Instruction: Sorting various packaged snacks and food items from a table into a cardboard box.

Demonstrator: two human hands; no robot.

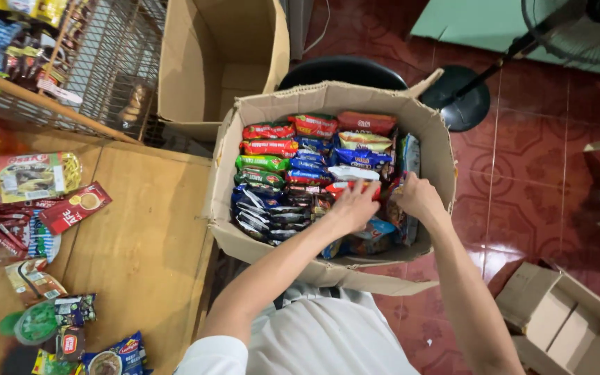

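Sorting step: left hand [353,207] and right hand [417,198] pinch packets inside brown cardboard box [433,132] of colourful snack packets [293,167]; next, probably a firm upward pull.

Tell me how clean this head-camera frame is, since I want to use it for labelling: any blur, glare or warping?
Head view: evenly lit indoors; the snack packets in the cardboard box read sharply, with small glints on their foil. The left hand and right hand look slightly soft. The red floor tiles carry a mild sheen. The wide lens bends the wooden table edge toward the frame's border.
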